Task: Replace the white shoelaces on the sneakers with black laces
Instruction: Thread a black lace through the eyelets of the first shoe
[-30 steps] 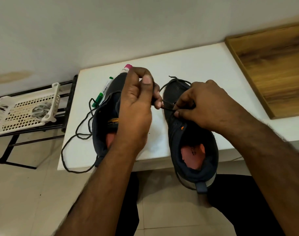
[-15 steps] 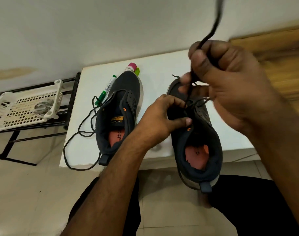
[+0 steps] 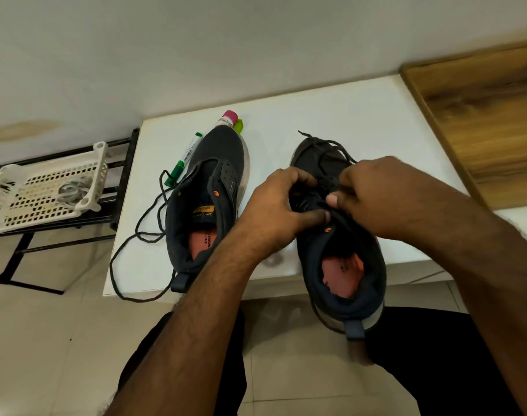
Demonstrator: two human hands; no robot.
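Two dark sneakers with orange insoles stand on a white table (image 3: 361, 115). The left sneaker (image 3: 208, 202) has no lace in its eyelets; a loose black lace (image 3: 136, 235) trails from it across the table and over the front edge. The right sneaker (image 3: 343, 265) overhangs the table's front edge, and a black lace (image 3: 325, 145) is threaded through its front eyelets. My left hand (image 3: 280, 208) grips the right sneaker's left eyelet flap. My right hand (image 3: 376, 193) pinches the black lace over the sneaker's tongue. The lace under my fingers is hidden.
A green marker (image 3: 184, 160) and a pink-capped bottle (image 3: 226, 120) lie beside and behind the left sneaker. A white perforated basket (image 3: 46, 193) sits on a black metal rack at the left. A wooden board (image 3: 481, 115) borders the table on the right.
My right hand, which had pulled the lace high above the shoe, has come back down to the eyelets. My left hand stays on the right sneaker's flap.
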